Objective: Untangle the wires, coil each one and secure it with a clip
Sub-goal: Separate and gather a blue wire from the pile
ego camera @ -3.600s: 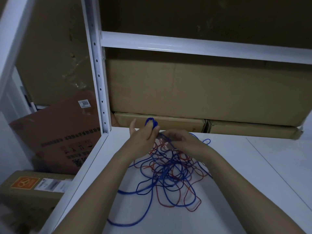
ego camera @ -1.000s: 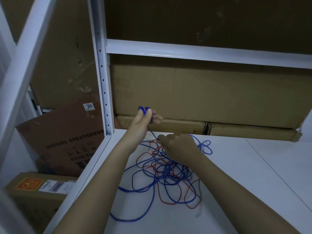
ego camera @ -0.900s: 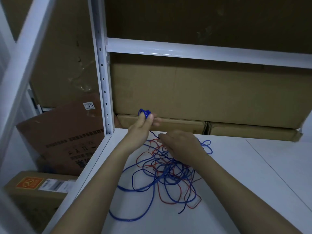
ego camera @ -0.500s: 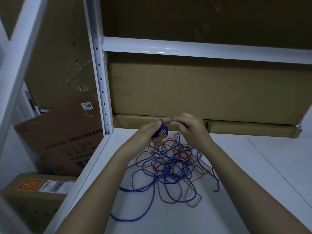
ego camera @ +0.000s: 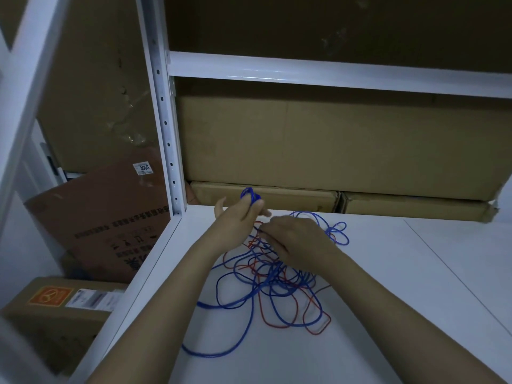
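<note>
Your left hand (ego camera: 238,217) sits just above the centre of the frame, fingers curled round a small wound bundle of thin blue wire (ego camera: 250,195) that sticks up above your fingertips. Your right hand (ego camera: 297,239) lies just to its right and a little lower, knuckles up, fingers bent down into the top of the tangle; it seems to pinch a strand there, though the fingertips are hidden from you. Below and between your hands the loose tangle of blue wire (ego camera: 249,297) and thin red wire (ego camera: 318,325) spreads over the white desk (ego camera: 415,300), the two colours crossing each other many times. A few blue loops (ego camera: 336,231) lie to the right of your right hand, and one long blue loop trails toward the lower middle of the frame. Behind the desk, flat brown cardboard boxes (ego camera: 304,139) stand under a white metal shelf beam (ego camera: 332,76). At left, a white perforated upright (ego camera: 166,126) rises, with a tilted brown carton (ego camera: 105,217) beyond it
</note>
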Motion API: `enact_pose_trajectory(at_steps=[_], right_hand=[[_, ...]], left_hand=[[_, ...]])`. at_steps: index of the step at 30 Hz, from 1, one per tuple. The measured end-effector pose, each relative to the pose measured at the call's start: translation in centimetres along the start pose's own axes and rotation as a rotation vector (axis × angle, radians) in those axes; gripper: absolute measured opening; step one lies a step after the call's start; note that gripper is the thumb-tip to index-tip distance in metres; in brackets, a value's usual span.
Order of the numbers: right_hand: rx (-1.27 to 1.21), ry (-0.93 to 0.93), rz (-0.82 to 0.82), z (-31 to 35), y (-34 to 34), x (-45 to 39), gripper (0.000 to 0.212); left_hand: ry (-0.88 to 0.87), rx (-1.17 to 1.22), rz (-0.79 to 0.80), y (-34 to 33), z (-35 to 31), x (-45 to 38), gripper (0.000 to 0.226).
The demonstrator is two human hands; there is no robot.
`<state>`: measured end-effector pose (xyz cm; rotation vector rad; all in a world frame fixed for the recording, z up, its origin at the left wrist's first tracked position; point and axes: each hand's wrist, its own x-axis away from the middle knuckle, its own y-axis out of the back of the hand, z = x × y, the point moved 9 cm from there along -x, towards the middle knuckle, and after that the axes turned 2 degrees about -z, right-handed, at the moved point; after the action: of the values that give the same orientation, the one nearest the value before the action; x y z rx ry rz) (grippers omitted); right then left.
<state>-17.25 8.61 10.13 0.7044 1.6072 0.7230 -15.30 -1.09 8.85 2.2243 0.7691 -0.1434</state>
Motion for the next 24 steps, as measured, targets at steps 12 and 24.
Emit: enact_pose_trajectory(at_steps=[12,24], right_hand=[[-0.651,-0.494,-0.206,-5.8,1.8,0.1,0.026],[-0.589,-0.618,-0.212,-4.8,0.2,0.2,0.032]], left_hand=[[0.085,0.859,0.224,-2.2,-2.0,1.3,0.044],[0.192,0.797,0.071,-2.1,-2.0,0.5,0.042]])
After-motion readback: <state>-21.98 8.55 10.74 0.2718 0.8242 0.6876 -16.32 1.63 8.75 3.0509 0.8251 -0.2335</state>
